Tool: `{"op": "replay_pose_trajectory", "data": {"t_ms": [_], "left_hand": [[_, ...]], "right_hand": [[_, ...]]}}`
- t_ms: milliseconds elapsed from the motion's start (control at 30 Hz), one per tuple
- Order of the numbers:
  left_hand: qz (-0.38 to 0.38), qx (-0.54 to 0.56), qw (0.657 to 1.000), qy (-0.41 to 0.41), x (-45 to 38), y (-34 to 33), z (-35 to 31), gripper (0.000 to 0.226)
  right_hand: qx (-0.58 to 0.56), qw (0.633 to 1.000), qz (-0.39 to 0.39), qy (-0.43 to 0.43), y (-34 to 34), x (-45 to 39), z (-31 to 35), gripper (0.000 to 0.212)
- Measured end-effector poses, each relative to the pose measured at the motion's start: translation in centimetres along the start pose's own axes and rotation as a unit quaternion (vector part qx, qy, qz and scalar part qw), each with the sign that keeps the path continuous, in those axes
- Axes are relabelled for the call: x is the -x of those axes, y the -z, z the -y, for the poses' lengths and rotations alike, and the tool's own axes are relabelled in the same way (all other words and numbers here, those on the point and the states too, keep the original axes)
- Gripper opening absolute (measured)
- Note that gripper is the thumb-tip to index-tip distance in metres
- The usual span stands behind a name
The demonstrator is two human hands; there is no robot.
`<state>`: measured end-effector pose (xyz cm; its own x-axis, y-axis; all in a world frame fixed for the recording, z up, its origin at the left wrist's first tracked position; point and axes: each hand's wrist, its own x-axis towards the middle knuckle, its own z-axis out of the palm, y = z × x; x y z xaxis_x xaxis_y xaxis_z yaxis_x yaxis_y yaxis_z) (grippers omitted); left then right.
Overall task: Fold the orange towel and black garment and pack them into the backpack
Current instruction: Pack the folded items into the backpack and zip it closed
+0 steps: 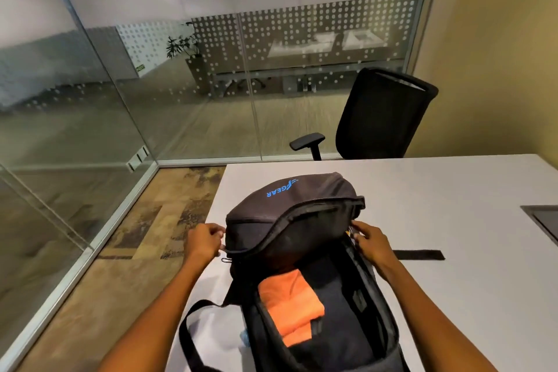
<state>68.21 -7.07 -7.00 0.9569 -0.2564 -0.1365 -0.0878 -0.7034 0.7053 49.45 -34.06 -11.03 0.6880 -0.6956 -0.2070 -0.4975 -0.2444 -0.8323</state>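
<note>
A black backpack (290,205) with blue lettering lies on the white table (437,190), its main compartment unzipped and gaping towards me. Inside it lies the folded orange towel (290,299), with dark fabric beside and under it that may be the black garment (335,290); I cannot tell it apart from the lining. My left hand (203,240) pinches the zipper edge at the left side of the flap. My right hand (370,240) pinches the flap's edge on the right side of the opening.
A black shoulder strap (193,332) loops over the table's near left edge. A black strip (419,254) lies on the table right of the bag. A dark inset panel (543,220) sits at the right edge. A black office chair (380,115) stands behind the table; glass walls on the left.
</note>
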Motion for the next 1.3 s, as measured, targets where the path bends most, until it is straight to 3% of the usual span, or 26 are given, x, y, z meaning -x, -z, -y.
{"op": "replay_pose_trajectory", "data": {"t_ms": [133, 300, 367, 467, 533, 700, 833, 933, 1067, 1200, 1300], "left_hand": [[-0.057, 0.013, 0.996, -0.07, -3.1, 2.0, -6.6, 0.023], [0.011, -0.082, 0.97, -0.228, -3.1, 0.2, -17.3, 0.028], [0.1, -0.166, 0.934, -0.301, -2.4, -2.0, -20.8, 0.033], [0.232, -0.328, 0.836, -0.373, -1.6, -6.5, -24.5, 0.04], [0.27, -0.377, 0.805, -0.37, -1.9, -8.9, -25.5, 0.043], [0.368, -0.428, 0.771, -0.294, -1.9, -12.7, -24.1, 0.048], [0.438, -0.419, 0.74, -0.29, -0.9, -13.9, -21.5, 0.057], [0.463, -0.418, 0.73, -0.279, -0.4, -13.6, -21.4, 0.057], [0.446, -0.429, 0.734, -0.28, -0.2, -14.0, -20.8, 0.044], [0.377, -0.524, 0.722, -0.247, -0.2, -14.8, -20.2, 0.053], [0.371, -0.492, 0.731, -0.294, -0.7, -15.6, -20.3, 0.041]], "right_hand": [[0.055, 0.996, 0.052, 0.037, -0.2, -1.7, 0.1, 0.035], [0.075, 0.989, 0.109, 0.071, -0.1, -2.6, -2.2, 0.038], [0.083, 0.986, 0.119, 0.08, -0.6, -2.8, -3.1, 0.041], [0.081, 0.986, 0.121, 0.086, -1.1, -3.3, -4.1, 0.049], [0.097, 0.984, 0.118, 0.088, -1.1, -3.8, -4.3, 0.05], [0.208, 0.967, 0.115, 0.088, -1.0, -4.6, -4.7, 0.042], [0.173, 0.98, 0.025, 0.097, -0.5, -4.6, -4.9, 0.023], [0.114, 0.989, -0.069, 0.062, 0.7, -5.1, -5.1, 0.028], [0.153, 0.98, -0.097, 0.076, 2.1, -4.4, -4.2, 0.015], [0.167, 0.98, -0.064, 0.091, 2.8, -2.8, -2.9, 0.01], [0.254, 0.958, -0.049, 0.121, 2.8, -1.7, -2.9, 0.008]]}}
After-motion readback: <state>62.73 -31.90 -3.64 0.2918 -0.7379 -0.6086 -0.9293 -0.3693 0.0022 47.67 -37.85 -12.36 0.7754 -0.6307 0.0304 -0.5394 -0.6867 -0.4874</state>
